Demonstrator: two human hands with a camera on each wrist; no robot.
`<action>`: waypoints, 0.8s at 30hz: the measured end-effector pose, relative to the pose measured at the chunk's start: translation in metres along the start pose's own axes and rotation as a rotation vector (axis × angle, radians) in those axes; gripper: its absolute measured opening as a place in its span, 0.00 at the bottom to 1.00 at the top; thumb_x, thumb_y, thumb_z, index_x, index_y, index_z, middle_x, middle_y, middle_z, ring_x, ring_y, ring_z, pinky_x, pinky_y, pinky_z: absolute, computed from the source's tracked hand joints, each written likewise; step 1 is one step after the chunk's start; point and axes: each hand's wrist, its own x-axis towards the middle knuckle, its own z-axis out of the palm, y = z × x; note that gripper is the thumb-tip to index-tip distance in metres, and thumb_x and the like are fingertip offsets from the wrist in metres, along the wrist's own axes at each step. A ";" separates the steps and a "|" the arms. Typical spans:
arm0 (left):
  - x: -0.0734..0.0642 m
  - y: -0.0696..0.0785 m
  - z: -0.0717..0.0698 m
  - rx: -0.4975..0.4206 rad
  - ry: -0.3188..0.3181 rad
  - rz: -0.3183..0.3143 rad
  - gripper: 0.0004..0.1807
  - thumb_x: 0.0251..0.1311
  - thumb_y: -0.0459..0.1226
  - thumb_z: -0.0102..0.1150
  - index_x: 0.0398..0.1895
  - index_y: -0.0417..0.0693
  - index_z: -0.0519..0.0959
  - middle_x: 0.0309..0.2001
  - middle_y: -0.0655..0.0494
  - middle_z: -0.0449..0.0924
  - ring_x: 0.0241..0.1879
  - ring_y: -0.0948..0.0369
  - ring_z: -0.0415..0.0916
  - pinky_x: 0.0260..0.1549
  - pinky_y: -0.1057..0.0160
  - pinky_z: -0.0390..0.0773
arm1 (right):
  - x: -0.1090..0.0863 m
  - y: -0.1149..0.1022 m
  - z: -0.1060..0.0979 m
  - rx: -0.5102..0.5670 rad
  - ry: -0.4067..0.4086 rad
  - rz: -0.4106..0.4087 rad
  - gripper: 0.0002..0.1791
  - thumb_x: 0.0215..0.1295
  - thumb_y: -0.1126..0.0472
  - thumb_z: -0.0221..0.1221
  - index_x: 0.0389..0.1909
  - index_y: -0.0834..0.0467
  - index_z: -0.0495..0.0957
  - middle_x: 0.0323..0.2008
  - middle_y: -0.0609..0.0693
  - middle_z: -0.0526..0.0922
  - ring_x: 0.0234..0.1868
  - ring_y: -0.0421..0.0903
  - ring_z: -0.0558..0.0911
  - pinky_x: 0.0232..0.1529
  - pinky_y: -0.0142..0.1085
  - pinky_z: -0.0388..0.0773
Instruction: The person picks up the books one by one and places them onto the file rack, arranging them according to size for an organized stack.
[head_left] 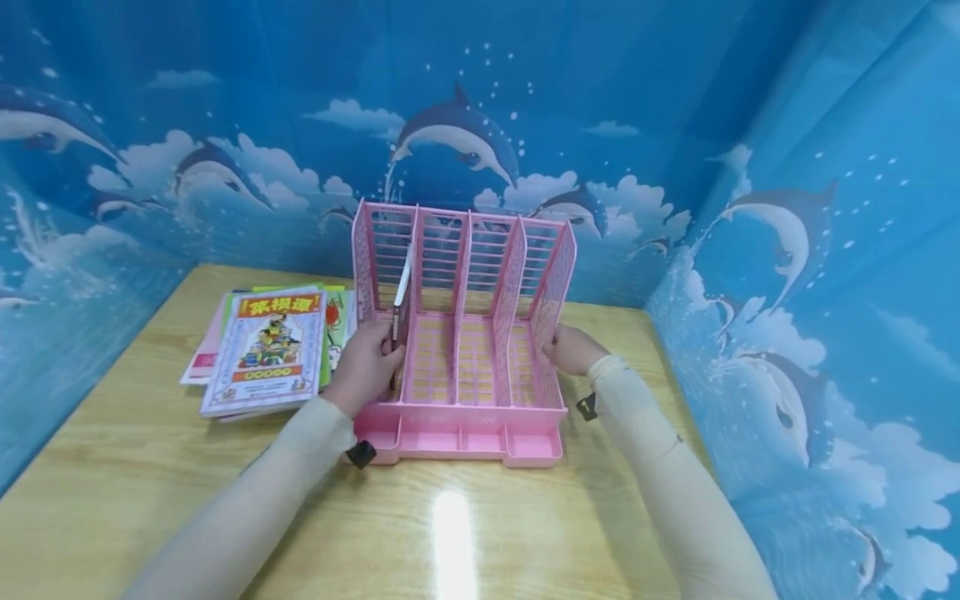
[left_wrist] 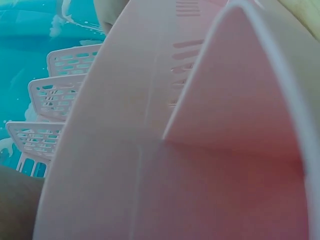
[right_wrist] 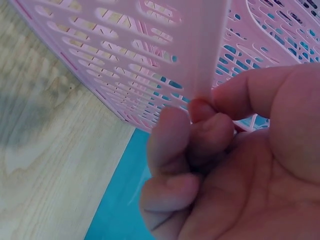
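Book (head_left: 401,302) held at its near edge, I have my left hand (head_left: 363,365) at the left of a pink rack (head_left: 480,417), thumb and fingers gripping that thin, dark-covered volume with its pale page edge. It stands upright in the leftmost of the rack's four tall compartments, toward the right of that space; whether its bottom touches the floor there, I can't tell. At the other side, my right hand (head_left: 573,350) pinches the front edge of the rack's slotted outer panel (head_left: 552,304), with the remaining fingers folded in toward my palm. Along the rack's front runs a low tray (head_left: 429,447) split into small sections. Just left of the rack lies an overlapping pile of booklets (head_left: 270,358), the top one lilac-bordered with gold lettering and cartoon figures. All this sits on a pale wooden table (head_left: 337,542). My sleeves (head_left: 262,475) are cream, a small black piece (head_left: 362,453) near each cuff, and a blue curtain (head_left: 465,50) printed with dolphins and clouds hangs behind and at both sides.
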 end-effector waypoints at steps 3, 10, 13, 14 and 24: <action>-0.001 0.000 0.001 0.034 0.003 -0.008 0.18 0.66 0.33 0.66 0.24 0.45 0.66 0.29 0.48 0.68 0.31 0.52 0.68 0.29 0.57 0.70 | -0.002 -0.001 0.000 0.007 -0.004 -0.005 0.29 0.80 0.57 0.45 0.76 0.67 0.62 0.65 0.69 0.76 0.66 0.66 0.76 0.69 0.61 0.70; -0.001 0.002 0.001 -0.054 -0.075 -0.130 0.24 0.69 0.35 0.65 0.62 0.43 0.67 0.50 0.40 0.81 0.45 0.48 0.83 0.42 0.50 0.86 | -0.008 0.000 -0.002 0.016 -0.007 -0.004 0.28 0.81 0.60 0.44 0.77 0.67 0.60 0.70 0.68 0.71 0.71 0.68 0.70 0.73 0.62 0.63; -0.001 0.002 0.001 -0.079 -0.103 -0.096 0.33 0.68 0.35 0.66 0.73 0.41 0.64 0.55 0.40 0.81 0.50 0.47 0.83 0.49 0.49 0.86 | -0.010 -0.001 -0.002 0.004 0.003 -0.005 0.27 0.81 0.60 0.44 0.76 0.68 0.62 0.70 0.69 0.71 0.71 0.68 0.70 0.73 0.61 0.63; -0.001 0.003 0.001 -0.078 -0.114 -0.086 0.35 0.68 0.35 0.67 0.74 0.41 0.64 0.56 0.40 0.81 0.51 0.47 0.83 0.50 0.48 0.85 | -0.010 0.000 -0.001 -0.001 0.006 -0.006 0.27 0.81 0.60 0.44 0.75 0.68 0.62 0.69 0.69 0.71 0.71 0.68 0.70 0.73 0.61 0.63; -0.005 0.006 -0.003 -0.030 -0.141 -0.065 0.38 0.65 0.37 0.68 0.75 0.40 0.64 0.56 0.43 0.80 0.53 0.48 0.81 0.54 0.47 0.82 | -0.008 0.001 0.000 -0.031 0.017 -0.018 0.27 0.82 0.60 0.44 0.74 0.69 0.63 0.68 0.69 0.73 0.69 0.67 0.72 0.73 0.60 0.64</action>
